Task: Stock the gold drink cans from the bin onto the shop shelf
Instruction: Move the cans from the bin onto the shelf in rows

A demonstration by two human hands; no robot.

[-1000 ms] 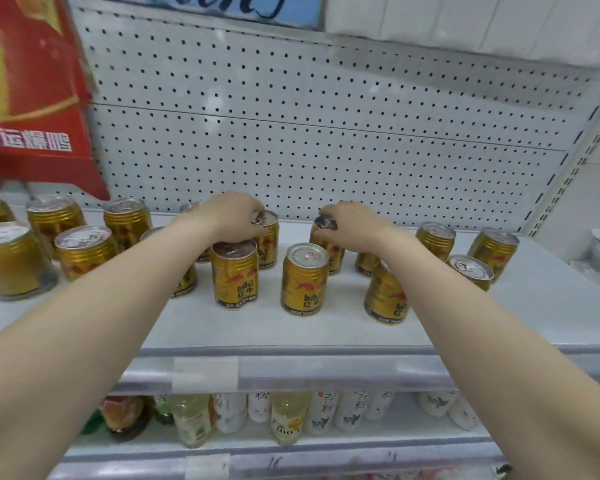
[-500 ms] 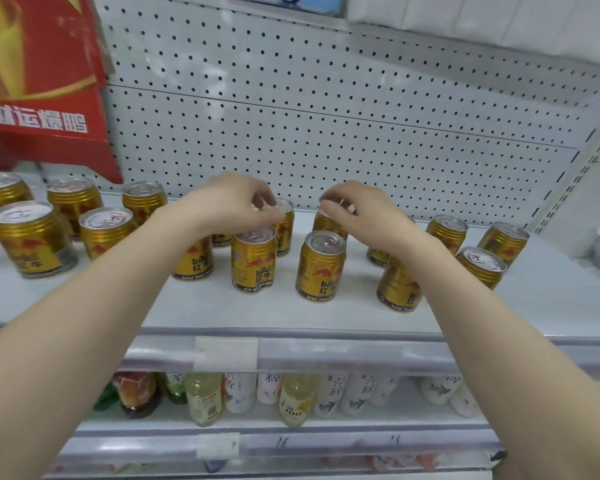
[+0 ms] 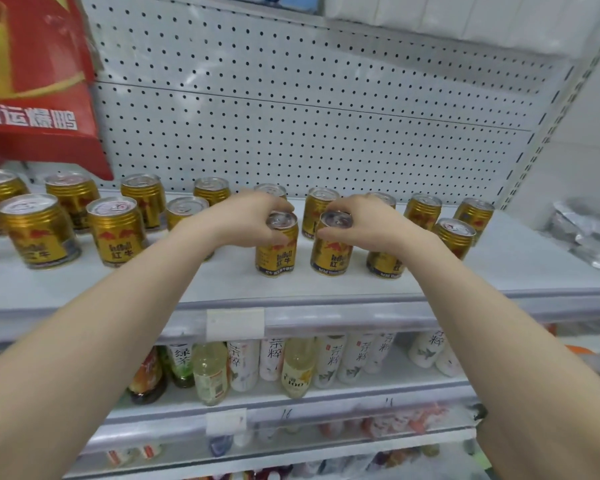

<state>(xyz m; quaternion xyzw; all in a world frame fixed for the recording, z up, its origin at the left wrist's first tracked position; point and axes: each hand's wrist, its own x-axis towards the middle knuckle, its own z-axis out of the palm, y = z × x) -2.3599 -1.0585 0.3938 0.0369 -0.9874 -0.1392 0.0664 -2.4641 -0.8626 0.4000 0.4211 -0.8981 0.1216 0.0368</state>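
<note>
Both hands mid-frame on the shelf point(image 3: 326, 292): left hand point(image 3: 246, 220) pinches a can point(image 3: 277, 245) at its top, right hand point(image 3: 364, 225) grips the next can point(image 3: 331, 249) (side by side, upright). More cans point(image 3: 115, 230) stand w/ them left & right.

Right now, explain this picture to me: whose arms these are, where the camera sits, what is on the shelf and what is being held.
There is no machine here: a person's two bare arms reach forward, filmed by a camera worn on their head, looking down. The left hand grips the top of one short gold drink can; the right hand grips another gold can beside it. Both cans stand upright on the white metal shelf, among more gold cans in rows. Bottled drinks fill the shelf below. A red packet hangs upper left.
</note>
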